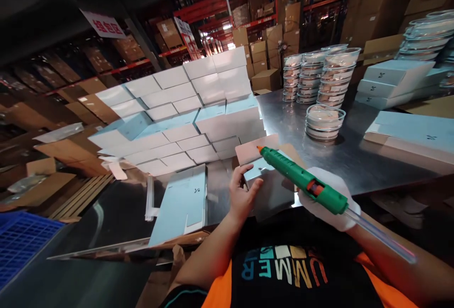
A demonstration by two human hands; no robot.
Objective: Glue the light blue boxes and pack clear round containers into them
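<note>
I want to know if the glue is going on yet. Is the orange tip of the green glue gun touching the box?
Cannot tell. In the head view the glue gun tip overlaps the box flap, so no contact or gap shows.
</note>
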